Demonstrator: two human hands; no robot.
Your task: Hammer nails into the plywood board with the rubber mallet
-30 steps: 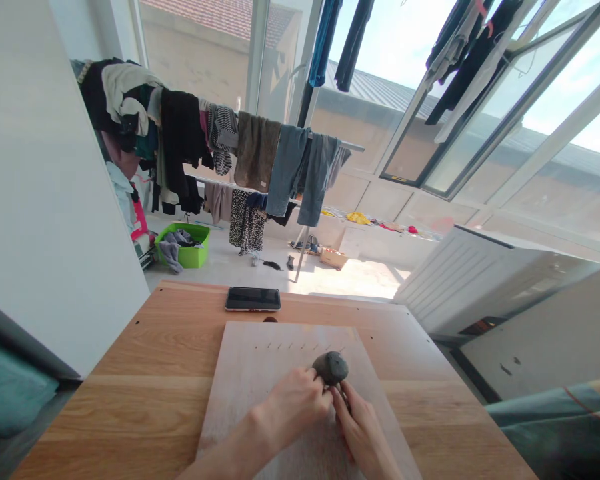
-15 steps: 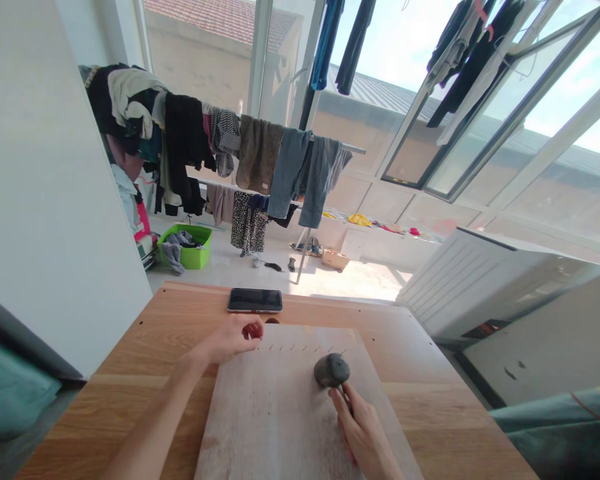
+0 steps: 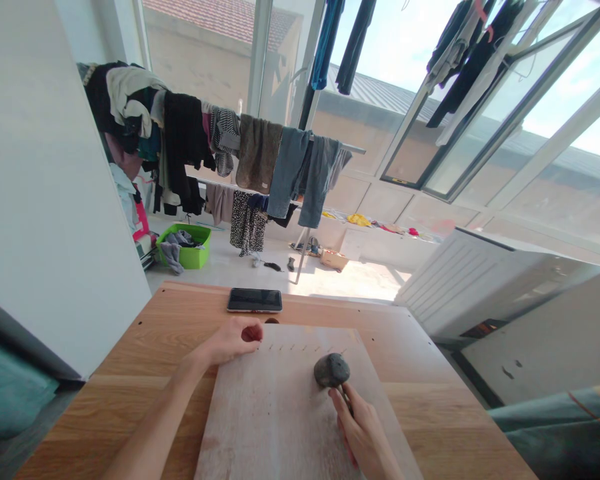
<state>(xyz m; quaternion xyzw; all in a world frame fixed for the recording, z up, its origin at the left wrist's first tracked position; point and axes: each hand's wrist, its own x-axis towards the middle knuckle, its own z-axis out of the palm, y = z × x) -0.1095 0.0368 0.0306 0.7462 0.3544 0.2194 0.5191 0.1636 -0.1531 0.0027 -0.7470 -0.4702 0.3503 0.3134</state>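
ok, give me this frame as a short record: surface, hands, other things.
surface: pale board on a wooden table
left hand: curled at the board's far left corner; grip unclear
right hand: fingertips against the near side of a dark lump
on board: row of small pins near the far edge
behind board: phone, lying flat, screen dark

No legible text anywhere.

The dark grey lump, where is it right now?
In the head view the dark grey lump lies on the pale board, right of centre, with the right hand at its near edge.
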